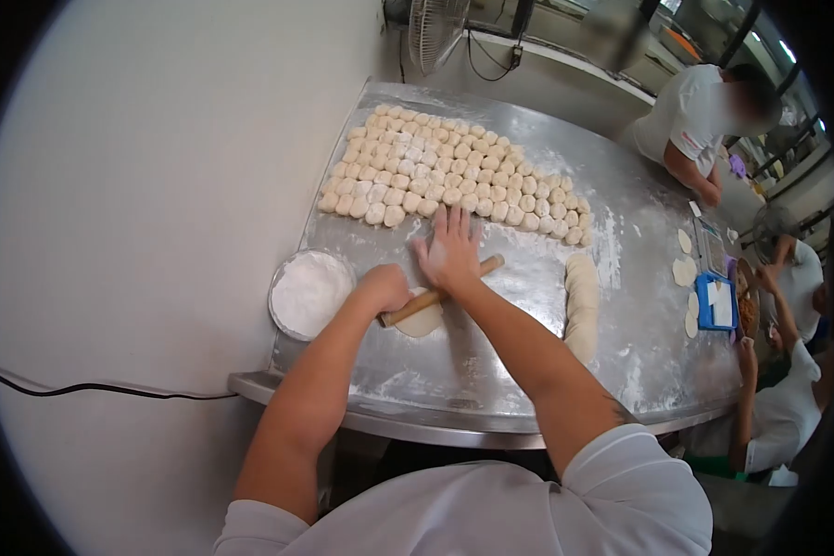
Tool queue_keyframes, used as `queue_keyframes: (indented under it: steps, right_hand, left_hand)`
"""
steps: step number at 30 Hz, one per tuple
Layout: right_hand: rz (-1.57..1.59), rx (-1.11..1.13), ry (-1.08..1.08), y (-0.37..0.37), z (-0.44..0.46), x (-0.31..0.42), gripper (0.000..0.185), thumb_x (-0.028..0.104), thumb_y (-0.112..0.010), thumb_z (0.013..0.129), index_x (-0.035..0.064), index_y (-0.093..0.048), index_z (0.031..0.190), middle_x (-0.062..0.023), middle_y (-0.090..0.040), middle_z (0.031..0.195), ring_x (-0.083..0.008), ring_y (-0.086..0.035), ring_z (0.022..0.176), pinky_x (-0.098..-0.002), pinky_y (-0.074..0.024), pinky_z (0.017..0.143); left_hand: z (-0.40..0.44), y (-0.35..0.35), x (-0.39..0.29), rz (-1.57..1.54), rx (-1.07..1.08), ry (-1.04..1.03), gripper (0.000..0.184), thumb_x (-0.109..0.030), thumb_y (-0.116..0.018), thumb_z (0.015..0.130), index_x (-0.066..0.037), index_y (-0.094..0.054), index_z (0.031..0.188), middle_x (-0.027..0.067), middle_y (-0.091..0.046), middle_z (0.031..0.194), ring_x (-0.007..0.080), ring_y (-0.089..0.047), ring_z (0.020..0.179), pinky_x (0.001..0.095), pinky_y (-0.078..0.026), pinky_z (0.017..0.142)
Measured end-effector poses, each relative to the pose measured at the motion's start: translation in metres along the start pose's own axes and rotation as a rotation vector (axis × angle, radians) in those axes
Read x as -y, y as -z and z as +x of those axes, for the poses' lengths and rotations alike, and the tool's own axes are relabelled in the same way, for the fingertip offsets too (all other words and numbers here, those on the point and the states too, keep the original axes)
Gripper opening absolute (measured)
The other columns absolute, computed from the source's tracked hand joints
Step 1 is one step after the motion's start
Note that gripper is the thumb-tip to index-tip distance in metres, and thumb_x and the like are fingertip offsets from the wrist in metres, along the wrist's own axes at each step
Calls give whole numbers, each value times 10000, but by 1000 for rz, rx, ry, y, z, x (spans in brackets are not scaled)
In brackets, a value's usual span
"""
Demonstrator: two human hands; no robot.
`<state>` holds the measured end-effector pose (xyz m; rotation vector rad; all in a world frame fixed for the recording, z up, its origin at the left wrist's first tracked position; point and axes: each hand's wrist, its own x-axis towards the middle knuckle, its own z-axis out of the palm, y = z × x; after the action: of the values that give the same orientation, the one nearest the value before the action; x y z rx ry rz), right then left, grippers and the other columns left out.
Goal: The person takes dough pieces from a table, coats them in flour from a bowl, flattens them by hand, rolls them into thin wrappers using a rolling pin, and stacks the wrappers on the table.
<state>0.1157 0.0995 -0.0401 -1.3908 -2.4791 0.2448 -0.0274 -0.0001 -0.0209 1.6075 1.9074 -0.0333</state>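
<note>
A thin round dough wrapper [423, 322] lies on the metal table under a wooden rolling pin [487, 267], which slants across it. My left hand [384, 288] is closed at the wrapper's upper left edge, its fingertips mostly hidden. Over the middle of the pin rests the palm of my right hand [451, 248], fingers stretched out and spread toward the dough pieces. Many small round dough pieces [454, 167], dusted with flour, sit in close rows just beyond. To the left of my left hand stands a bowl of flour [311, 295].
A long dough roll [581, 306] lies to the right on the metal table [491, 389]. Several flat wrappers [685, 271] and a blue tray [716, 301] are near the right edge. Co-workers [690, 116] stand around that side. A wall [157, 185] borders the left.
</note>
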Motion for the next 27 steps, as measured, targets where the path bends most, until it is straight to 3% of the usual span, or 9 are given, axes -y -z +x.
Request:
queue_keyframes:
  steps: [5,10,12,16,19,20,22,27]
  right_hand:
    - [89,-6,45,8,-9,-3,729,478,-547,1053,39,-404,1618,-229,-342,1704,-454,-304,1571,-650,-174,1284]
    - [-23,193,188,48,-127,-56,639,430,-559,1055,68,-480,1575,-232,-367,1686,-444,-324,1558,-656,-188,1271]
    - [-28,233,274,62,-153,-77,594,418,-584,1042,79,-535,1527,-228,-381,1674,-424,-331,1555,-668,-183,1265]
    - [-106,469,433,83,-165,-103,449,345,-643,997,61,-659,1345,-215,-541,1534,-401,-467,1458,-588,-343,1207]
    - [-80,779,372,105,-165,-67,309,254,-656,967,40,-753,1169,-206,-708,1308,-382,-657,1251,-510,-508,1076]
    - [-25,837,350,118,-173,-49,277,222,-649,959,34,-779,1116,-205,-756,1211,-377,-722,1148,-483,-559,1014]
    - [71,836,396,132,-192,-25,269,203,-636,960,32,-796,1091,-219,-770,1173,-384,-752,1078,-482,-586,973]
    - [70,900,252,124,-205,-2,307,177,-605,972,44,-807,1161,-226,-755,1257,-370,-737,1166,-465,-580,988]
  left_hand:
    - [-6,5,-2,25,-43,-32,282,-316,-774,938,-51,-837,1009,221,-787,1033,399,-751,987,469,-580,913]
    - [-8,6,-4,-100,14,-4,370,-390,-790,908,-42,-838,1025,204,-783,1063,390,-743,1030,470,-578,935]
    - [-15,9,-6,10,41,-50,387,-406,-815,881,-40,-836,1003,203,-784,1055,381,-744,1013,463,-581,921]
    - [-15,16,-14,-16,81,-67,388,-361,-856,862,-11,-817,1026,192,-790,1066,333,-756,981,438,-589,879]
    - [-7,-3,-19,-596,1,12,374,-276,-849,879,11,-784,1110,177,-787,1083,294,-752,969,422,-589,854]
    - [-4,-7,-30,-607,10,-14,372,-243,-841,888,16,-771,1147,167,-784,1082,276,-743,966,411,-586,857]
    - [-2,-12,-55,-634,24,-60,382,-176,-825,907,26,-746,1221,146,-778,1079,240,-726,960,388,-578,863]
    - [4,-51,-160,-233,156,-520,379,-180,-809,879,3,-750,1205,206,-777,1101,350,-744,1012,427,-575,917]
